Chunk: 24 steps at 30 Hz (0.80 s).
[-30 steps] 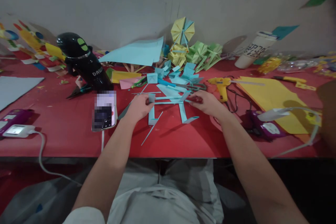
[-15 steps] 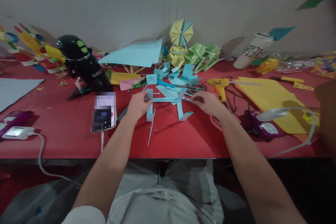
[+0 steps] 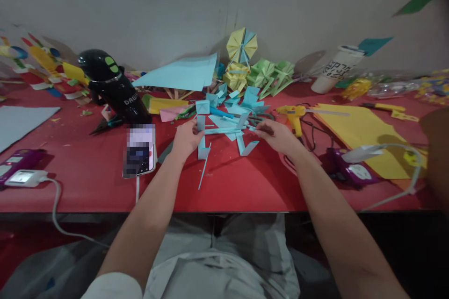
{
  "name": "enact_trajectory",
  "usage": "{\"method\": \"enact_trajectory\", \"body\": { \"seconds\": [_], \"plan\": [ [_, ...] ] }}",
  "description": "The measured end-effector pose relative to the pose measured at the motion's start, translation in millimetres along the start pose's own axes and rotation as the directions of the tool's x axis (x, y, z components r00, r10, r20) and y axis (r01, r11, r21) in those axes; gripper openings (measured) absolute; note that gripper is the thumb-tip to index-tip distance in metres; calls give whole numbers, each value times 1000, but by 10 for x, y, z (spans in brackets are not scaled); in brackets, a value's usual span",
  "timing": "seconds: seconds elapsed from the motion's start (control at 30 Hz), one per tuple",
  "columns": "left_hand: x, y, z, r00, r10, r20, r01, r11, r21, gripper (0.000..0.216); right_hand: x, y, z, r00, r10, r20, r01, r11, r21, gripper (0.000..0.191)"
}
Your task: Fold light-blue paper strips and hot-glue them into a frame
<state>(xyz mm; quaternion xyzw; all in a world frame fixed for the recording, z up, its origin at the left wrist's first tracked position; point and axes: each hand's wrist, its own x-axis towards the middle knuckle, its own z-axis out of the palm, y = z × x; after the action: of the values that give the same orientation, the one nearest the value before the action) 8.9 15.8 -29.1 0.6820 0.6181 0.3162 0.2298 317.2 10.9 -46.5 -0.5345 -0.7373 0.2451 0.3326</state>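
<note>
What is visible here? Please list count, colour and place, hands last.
Folded paper frame: 1, light blue, centre
Loose strip: 1, blue, front centre
Cut pieces: several, blue, behind frame
Large sheet: 1, blue, back centre
Glue gun: 1, yellow, right of frame
Paper stack: 1, yellow, right
Bottle: 1, black, left
Phone: 1, pale edge, before bottle
Cup: 1, white, back right
Power sockets: 2, purple, left and right
Small crafts: several, mixed colours, along back
Table: 1, red, beneath
Wall: 1, grey, behind
Left hand: 1, bare, frame's left end
Right hand: 1, bare, pinching narrow blue piece
</note>
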Motion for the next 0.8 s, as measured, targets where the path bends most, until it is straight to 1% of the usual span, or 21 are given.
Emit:
{"method": "enact_trajectory", "body": {
  "seconds": [0.07,0.2,0.27,0.37,0.43,0.53,0.63,0.7,0.8],
  "plan": [
    [-8,16,13,1000,14,5,-14,999,-35,20,-7,-18,2,999,-11,30,10,999,45,34],
    [-12,18,36,997,73,14,-70,985,-155,21,-35,-124,7,988,-84,126,63,985,162,33],
    [-10,-1,30,996,84,-31,-88,983,-163,28,-52,-185,8,982,-93,163,57,975,215,34],
    [-20,-45,-8,989,47,-138,-67,988,-139,34,-69,-234,-4,977,-51,208,-2,968,250,36],
    [-43,-70,-42,986,1,-169,-24,991,-131,30,-73,-232,-20,974,-19,225,-33,974,225,37],
    [-96,-81,-83,992,-36,-124,24,995,-99,23,-73,-200,-49,977,-16,211,-17,988,152,39],
    [-150,-64,-112,997,-18,-76,15,999,-36,14,-74,-165,-70,979,-11,202,-4,997,76,39],
    [-181,-49,-134,997,-6,-75,6,1000,-9,12,-73,-149,-68,980,1,201,-7,999,32,38],
    [-223,-32,-173,997,-4,-83,2,1000,-21,11,-65,-145,-27,983,-19,184,16,1000,20,34]
  ]
}}
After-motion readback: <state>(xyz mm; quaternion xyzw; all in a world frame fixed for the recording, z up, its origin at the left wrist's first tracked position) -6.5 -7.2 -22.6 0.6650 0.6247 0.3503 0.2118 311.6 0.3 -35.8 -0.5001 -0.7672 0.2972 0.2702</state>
